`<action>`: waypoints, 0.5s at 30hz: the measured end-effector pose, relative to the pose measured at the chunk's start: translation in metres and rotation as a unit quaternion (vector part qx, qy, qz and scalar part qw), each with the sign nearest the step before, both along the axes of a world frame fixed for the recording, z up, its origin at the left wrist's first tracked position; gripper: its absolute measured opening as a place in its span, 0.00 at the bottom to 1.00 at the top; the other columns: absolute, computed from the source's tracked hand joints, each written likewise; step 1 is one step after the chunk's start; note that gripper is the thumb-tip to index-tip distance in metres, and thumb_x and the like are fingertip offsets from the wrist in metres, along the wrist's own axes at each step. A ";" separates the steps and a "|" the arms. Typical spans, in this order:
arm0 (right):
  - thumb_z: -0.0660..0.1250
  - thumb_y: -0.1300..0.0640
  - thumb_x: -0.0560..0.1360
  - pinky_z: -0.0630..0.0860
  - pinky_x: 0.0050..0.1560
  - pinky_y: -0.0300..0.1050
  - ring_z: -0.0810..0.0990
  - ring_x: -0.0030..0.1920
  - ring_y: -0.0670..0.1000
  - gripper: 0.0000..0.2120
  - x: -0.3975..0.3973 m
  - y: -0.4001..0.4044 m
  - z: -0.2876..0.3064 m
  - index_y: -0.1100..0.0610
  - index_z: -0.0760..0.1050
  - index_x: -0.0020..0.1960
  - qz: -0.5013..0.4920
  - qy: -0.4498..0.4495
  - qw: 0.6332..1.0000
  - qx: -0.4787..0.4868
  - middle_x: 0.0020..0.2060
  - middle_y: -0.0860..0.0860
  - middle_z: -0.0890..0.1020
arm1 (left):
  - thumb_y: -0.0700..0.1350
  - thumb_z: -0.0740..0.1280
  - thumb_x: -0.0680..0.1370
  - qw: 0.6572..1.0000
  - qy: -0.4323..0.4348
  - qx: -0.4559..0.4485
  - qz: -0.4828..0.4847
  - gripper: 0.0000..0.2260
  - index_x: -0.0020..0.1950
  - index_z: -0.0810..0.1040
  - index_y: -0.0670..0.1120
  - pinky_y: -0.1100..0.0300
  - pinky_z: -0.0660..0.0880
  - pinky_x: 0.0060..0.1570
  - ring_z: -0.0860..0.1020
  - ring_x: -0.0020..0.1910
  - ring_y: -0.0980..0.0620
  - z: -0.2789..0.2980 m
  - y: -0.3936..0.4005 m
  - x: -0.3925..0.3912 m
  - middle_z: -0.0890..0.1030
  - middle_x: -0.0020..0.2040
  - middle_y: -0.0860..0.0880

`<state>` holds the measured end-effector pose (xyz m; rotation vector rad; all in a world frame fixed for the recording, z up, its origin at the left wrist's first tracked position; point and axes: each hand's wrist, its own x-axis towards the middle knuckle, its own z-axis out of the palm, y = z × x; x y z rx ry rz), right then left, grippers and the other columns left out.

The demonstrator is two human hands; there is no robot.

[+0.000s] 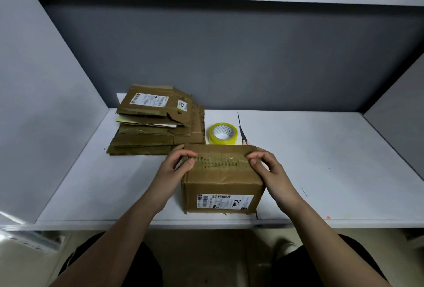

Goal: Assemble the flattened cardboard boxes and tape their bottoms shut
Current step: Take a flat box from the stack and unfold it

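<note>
An assembled brown cardboard box [221,183] stands near the table's front edge, its flaps folded closed on top and a white shipping label on the side facing me. My left hand [177,164] grips the box's upper left corner, fingers curled over the flap edge. My right hand [267,167] grips the upper right corner, fingertips pressing on the flap seam. A stack of flattened cardboard boxes [156,123] lies behind to the left. A roll of yellow tape [222,133] sits just behind the box.
Black scissors [242,129] lie to the right of the tape, their handles hidden behind the box. The white table [332,172] is enclosed by grey partition walls at the left, back and right. My knees show below the table edge.
</note>
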<state>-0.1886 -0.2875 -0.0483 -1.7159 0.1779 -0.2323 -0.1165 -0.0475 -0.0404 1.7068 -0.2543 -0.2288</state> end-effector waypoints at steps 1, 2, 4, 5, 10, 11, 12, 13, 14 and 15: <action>0.63 0.57 0.79 0.70 0.53 0.27 0.68 0.69 0.45 0.06 0.001 0.000 0.001 0.50 0.78 0.49 0.001 0.001 1.000 -0.010 0.64 0.47 0.72 | 0.42 0.65 0.79 1.000 0.004 0.006 -0.001 0.07 0.52 0.80 0.51 0.62 0.66 0.62 0.65 0.65 0.61 0.000 0.001 0.001 0.68 0.62 0.65; 0.63 0.57 0.79 0.70 0.52 0.26 0.67 0.69 0.46 0.06 0.002 0.000 0.001 0.50 0.78 0.49 0.003 0.001 1.000 -0.018 0.63 0.47 0.72 | 0.42 0.65 0.79 1.000 0.005 0.012 -0.002 0.07 0.52 0.80 0.52 0.61 0.66 0.63 0.65 0.67 0.60 0.001 0.002 0.001 0.67 0.64 0.62; 0.63 0.56 0.79 0.71 0.59 0.34 0.66 0.70 0.46 0.05 0.003 -0.001 0.002 0.49 0.78 0.49 0.009 0.002 1.000 -0.027 0.63 0.48 0.72 | 0.42 0.65 0.79 1.000 0.005 0.019 -0.003 0.06 0.52 0.80 0.51 0.58 0.66 0.66 0.64 0.68 0.59 0.001 0.004 0.003 0.67 0.65 0.61; 0.63 0.56 0.79 0.71 0.65 0.41 0.65 0.71 0.47 0.05 0.003 -0.001 0.002 0.49 0.78 0.49 0.010 0.005 1.000 -0.028 0.64 0.49 0.71 | 0.42 0.65 0.78 1.000 0.003 0.022 -0.001 0.06 0.52 0.80 0.50 0.57 0.65 0.66 0.64 0.68 0.58 0.002 0.003 0.002 0.67 0.63 0.62; 0.65 0.56 0.79 0.65 0.71 0.54 0.66 0.70 0.48 0.05 0.002 -0.001 0.005 0.49 0.78 0.49 0.001 0.006 0.999 -0.044 0.64 0.50 0.73 | 0.40 0.66 0.78 0.998 -0.041 0.046 0.007 0.05 0.51 0.80 0.47 0.61 0.63 0.62 0.64 0.66 0.59 0.006 0.002 -0.001 0.69 0.60 0.60; 0.65 0.56 0.79 0.65 0.71 0.54 0.66 0.70 0.48 0.04 0.001 0.000 0.007 0.49 0.78 0.49 0.002 0.010 0.999 -0.046 0.64 0.50 0.73 | 0.39 0.66 0.78 0.997 -0.052 0.054 0.005 0.05 0.51 0.80 0.46 0.62 0.62 0.62 0.64 0.66 0.59 0.007 0.002 -0.002 0.70 0.59 0.60; 0.64 0.55 0.79 0.65 0.71 0.54 0.66 0.70 0.48 0.04 0.000 0.001 0.008 0.49 0.78 0.49 0.003 0.014 0.999 -0.049 0.64 0.50 0.73 | 0.39 0.66 0.78 0.996 -0.061 0.066 0.002 0.05 0.52 0.79 0.45 0.61 0.63 0.62 0.65 0.66 0.58 0.008 0.001 -0.004 0.71 0.57 0.60; 0.64 0.55 0.79 0.65 0.71 0.53 0.66 0.70 0.49 0.04 -0.001 0.002 0.010 0.49 0.78 0.50 0.004 0.018 0.999 -0.050 0.64 0.51 0.73 | 0.39 0.66 0.78 0.994 -0.071 0.083 -0.001 0.05 0.52 0.78 0.45 0.60 0.64 0.62 0.66 0.65 0.57 0.008 0.000 -0.004 0.71 0.56 0.58; 0.64 0.55 0.79 0.65 0.71 0.51 0.66 0.70 0.49 0.04 -0.003 0.004 0.011 0.50 0.77 0.50 0.005 0.021 0.998 -0.052 0.63 0.51 0.73 | 0.39 0.65 0.78 0.991 -0.082 0.105 -0.003 0.04 0.52 0.77 0.45 0.59 0.65 0.62 0.67 0.63 0.55 0.009 -0.001 -0.005 0.71 0.56 0.54; 0.63 0.56 0.79 0.66 0.70 0.46 0.67 0.68 0.49 0.04 -0.004 0.005 0.014 0.52 0.77 0.50 0.005 0.020 0.998 -0.058 0.61 0.52 0.74 | 0.39 0.65 0.78 0.987 -0.093 0.129 -0.005 0.04 0.52 0.75 0.46 0.59 0.66 0.61 0.69 0.62 0.52 0.010 -0.002 -0.005 0.71 0.57 0.50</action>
